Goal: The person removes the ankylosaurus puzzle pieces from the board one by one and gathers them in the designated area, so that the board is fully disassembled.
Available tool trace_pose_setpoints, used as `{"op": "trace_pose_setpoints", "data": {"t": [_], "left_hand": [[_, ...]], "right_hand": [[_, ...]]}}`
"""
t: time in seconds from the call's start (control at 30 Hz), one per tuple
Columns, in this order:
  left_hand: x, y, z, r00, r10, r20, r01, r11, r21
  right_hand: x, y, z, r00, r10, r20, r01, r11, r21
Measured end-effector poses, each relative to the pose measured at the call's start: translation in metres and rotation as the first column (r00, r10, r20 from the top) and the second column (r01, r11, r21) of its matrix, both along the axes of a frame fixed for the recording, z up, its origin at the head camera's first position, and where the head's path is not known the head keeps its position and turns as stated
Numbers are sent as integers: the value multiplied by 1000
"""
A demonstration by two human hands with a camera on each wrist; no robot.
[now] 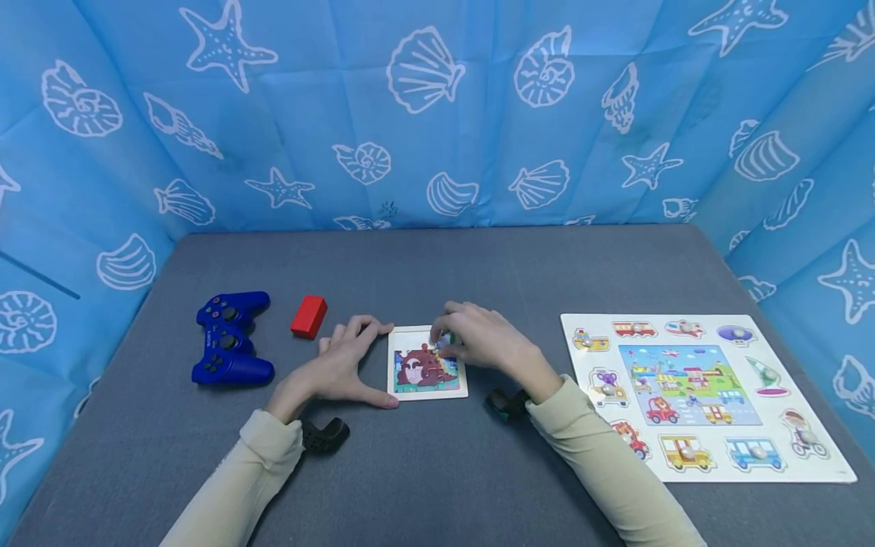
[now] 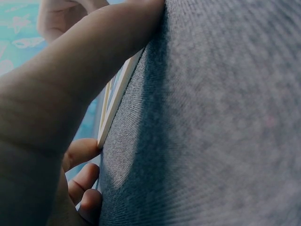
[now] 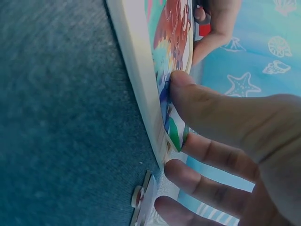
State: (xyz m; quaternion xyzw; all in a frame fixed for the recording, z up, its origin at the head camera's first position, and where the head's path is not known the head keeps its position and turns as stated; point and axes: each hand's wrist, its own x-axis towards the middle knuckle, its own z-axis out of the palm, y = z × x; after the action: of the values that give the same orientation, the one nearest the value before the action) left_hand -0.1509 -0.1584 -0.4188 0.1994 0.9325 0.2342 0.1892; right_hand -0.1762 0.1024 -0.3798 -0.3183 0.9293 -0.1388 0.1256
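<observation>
A small square jigsaw puzzle in a white frame [image 1: 429, 395] lies on the table, showing a brown animal picture [image 1: 424, 368]. My left hand [image 1: 345, 361] holds its frame at the left side, thumb at the near corner and index fingertip at the far corner. Over the frame's upper right part, my right hand [image 1: 481, 338] pinches a puzzle piece [image 3: 177, 134] with green and white on it between thumb and index finger. In the right wrist view, that piece is tilted up at the frame's edge, its other fingers spread below. My fingers partly hide the piece in the head view.
A blue game controller [image 1: 229, 338] and a red block [image 1: 309, 317] lie to the left. On the right is a large white knob puzzle board [image 1: 683, 323] with vehicle pieces. A blue shell-patterned curtain [image 1: 478, 114] surrounds the grey table [image 1: 437, 471].
</observation>
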Motion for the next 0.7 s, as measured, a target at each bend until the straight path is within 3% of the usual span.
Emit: {"op": "trace_pose_setpoints", "data": {"t": [0.2, 0.7], "left_hand": [[0, 0, 1, 1000, -4, -5, 4, 1000, -1], [1, 0, 2, 1000, -2, -6, 2, 1000, -8]], "right_hand": [[1, 0, -1, 1000, -12, -19, 11, 999, -40], [2, 2, 1, 999, -32, 0, 32, 999, -35]]}}
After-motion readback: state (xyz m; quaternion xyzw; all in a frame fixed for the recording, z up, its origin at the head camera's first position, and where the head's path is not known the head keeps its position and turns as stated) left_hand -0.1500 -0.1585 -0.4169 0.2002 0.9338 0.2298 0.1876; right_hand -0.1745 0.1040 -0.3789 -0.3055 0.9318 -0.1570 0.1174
